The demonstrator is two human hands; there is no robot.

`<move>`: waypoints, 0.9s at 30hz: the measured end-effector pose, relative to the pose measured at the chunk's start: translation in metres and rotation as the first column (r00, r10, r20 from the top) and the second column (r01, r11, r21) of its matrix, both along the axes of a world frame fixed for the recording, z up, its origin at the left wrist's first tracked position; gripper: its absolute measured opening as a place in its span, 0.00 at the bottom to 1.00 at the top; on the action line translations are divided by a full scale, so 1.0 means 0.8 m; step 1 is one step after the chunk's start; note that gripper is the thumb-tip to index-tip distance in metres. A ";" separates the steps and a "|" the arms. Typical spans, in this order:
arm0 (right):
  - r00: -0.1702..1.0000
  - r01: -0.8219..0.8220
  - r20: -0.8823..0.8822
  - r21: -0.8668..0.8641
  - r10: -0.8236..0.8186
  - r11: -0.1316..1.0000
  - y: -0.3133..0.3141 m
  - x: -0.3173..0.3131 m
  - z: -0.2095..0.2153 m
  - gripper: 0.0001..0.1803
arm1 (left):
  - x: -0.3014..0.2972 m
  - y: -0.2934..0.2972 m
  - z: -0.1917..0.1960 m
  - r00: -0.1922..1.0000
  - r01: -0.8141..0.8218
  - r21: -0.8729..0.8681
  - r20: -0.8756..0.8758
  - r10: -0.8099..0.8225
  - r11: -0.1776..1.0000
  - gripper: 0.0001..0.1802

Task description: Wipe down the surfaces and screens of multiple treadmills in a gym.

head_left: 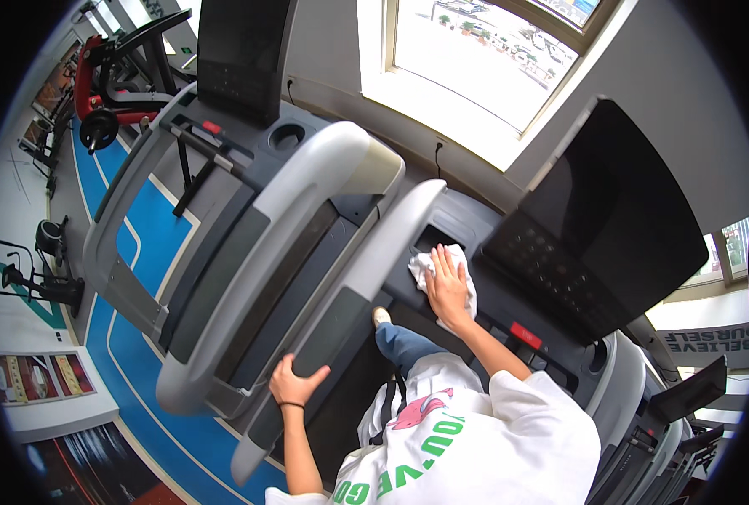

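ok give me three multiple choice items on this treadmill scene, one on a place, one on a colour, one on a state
1. Where does the right hand rest?
A. on a white cloth on the treadmill console
B. on the window sill
C. on the floor

2. What colour is the floor between the machines?
A. green
B. blue with white lines
C. yellow

3. What is the left hand doing?
A. hanging free
B. holding a bottle
C. gripping the grey side rail

Answers:
1 A, the palm lies flat on the white cloth on the treadmill console.
2 B, blue flooring with white stripes shows beside the treadmills.
3 C, its fingers wrap the grey side rail.
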State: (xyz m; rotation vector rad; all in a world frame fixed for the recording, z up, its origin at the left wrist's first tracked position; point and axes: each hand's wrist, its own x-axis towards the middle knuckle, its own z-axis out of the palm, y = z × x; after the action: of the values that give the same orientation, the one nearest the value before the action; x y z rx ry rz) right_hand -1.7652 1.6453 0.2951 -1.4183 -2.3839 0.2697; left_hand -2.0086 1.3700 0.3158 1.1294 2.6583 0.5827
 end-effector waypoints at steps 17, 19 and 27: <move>0.917 0.400 0.171 -0.377 -0.361 0.835 0.237 -0.096 -0.036 0.26 | -0.010 -0.002 -0.014 0.999 -0.017 -0.122 0.040 0.023 0.992 0.42; 0.892 0.430 0.125 -0.532 -0.434 0.730 0.298 -0.084 -0.050 0.27 | -0.010 -0.001 -0.016 0.998 -0.016 -0.088 0.051 0.020 0.996 0.43; 0.899 0.416 0.279 -0.784 -0.337 0.460 0.462 -0.035 -0.219 0.25 | -0.015 0.006 -0.009 0.992 0.030 -0.215 0.129 -0.002 0.976 0.44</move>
State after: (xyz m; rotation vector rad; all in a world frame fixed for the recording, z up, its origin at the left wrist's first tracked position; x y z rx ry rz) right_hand -1.7934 2.0148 0.1197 -2.3509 -1.9163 1.4008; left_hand -2.0204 1.3744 0.3088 1.0148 2.5274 0.3388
